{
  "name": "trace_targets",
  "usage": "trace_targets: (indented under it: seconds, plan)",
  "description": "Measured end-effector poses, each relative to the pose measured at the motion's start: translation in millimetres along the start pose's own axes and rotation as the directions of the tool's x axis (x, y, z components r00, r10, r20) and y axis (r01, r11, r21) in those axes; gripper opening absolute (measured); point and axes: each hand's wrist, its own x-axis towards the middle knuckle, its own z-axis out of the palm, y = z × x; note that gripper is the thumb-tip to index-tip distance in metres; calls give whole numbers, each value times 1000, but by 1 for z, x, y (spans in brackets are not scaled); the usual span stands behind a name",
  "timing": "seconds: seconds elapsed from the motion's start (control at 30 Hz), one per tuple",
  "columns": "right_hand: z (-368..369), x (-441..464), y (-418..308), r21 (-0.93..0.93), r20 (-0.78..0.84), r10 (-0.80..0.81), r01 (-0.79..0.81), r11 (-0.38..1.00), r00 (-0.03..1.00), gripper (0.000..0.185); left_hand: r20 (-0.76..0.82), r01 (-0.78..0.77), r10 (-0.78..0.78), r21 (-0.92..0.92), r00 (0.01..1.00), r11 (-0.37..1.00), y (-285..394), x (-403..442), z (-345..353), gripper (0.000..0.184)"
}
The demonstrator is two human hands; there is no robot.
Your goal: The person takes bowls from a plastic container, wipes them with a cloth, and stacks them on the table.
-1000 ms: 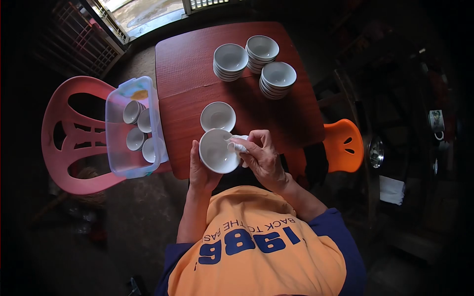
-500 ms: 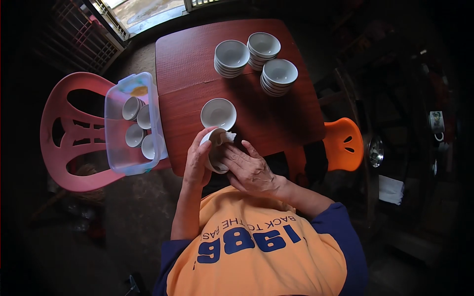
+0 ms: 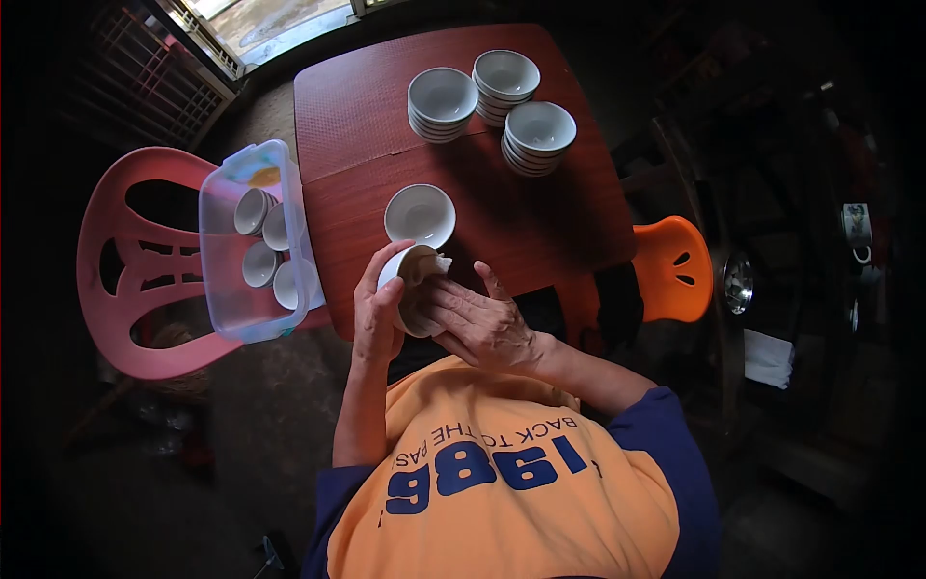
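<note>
Currently holding a tilted white round bowl (image 3: 415, 307) in the left hand (image 3: 376, 314), at the near edge of the red-brown rectangular bench (image 3: 338, 130). Reaching into it with the fingers of the right hand (image 3: 487, 326), extended close together beside a crumpled white cloth (image 3: 441, 262). Facing a single white upright bowl (image 3: 421, 214) just beyond, with three stacks of white bowls (image 3: 443, 101) farther back. Flanked on the left by a translucent plastic bin (image 3: 220, 304) of small white bowls (image 3: 258, 264), on a pink plastic chair (image 3: 101, 323).

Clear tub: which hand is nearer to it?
Left. The left hand, holding a bowl, is right of the tub; the right hand is farther right, its fingers in that bowl.
</note>
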Motion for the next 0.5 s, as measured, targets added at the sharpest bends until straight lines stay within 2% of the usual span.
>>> trace_targets:
  seconds: [0.03,0.07,0.1,0.13,0.17,0.23,0.27,0.3,0.33,0.37,0.43,0.5]
  plan:
    - [-3,2,-7,116,-2,75,-74,991,997,34,-36,-32,32,-2,999,999,-3,1,1,61]
    - [-4,4,-13,385,3,140,-130,914,990,35,-33,-32,32,-3,999,999,-5,1,4,61]
    - [-4,6,-20,626,25,203,-173,761,979,35,-34,-98,99,38,994,994,-8,0,6,62]
    - [-7,10,-28,703,-7,264,-183,687,964,35,-34,-162,165,81,986,984,-9,-2,7,63]
    - [-3,9,-29,706,-7,268,-185,684,963,35,-34,-157,160,84,986,984,-9,-3,8,63]
    - [6,7,-24,478,-118,151,-77,875,982,33,-47,-120,120,3,992,993,-4,-3,11,65]
    - [11,3,-17,476,-121,152,-77,876,981,33,8,-42,43,-41,999,998,2,-3,9,63]
    - [14,-2,-6,235,-140,22,12,972,990,32,9,-43,44,-42,999,998,4,-2,5,63]
    - [14,-6,5,-21,-125,-111,109,994,986,30,43,51,-50,-29,998,998,6,-1,2,61]
    - [13,-7,12,-64,-95,-120,114,991,988,29,72,143,-142,-12,987,990,7,0,-2,59]
    - [18,-8,11,-77,-119,-119,110,991,986,30,112,171,-166,-41,980,984,3,2,-9,55]
    - [17,-5,5,-98,-148,-110,96,991,983,32,54,229,-223,-184,973,956,0,3,-7,51]
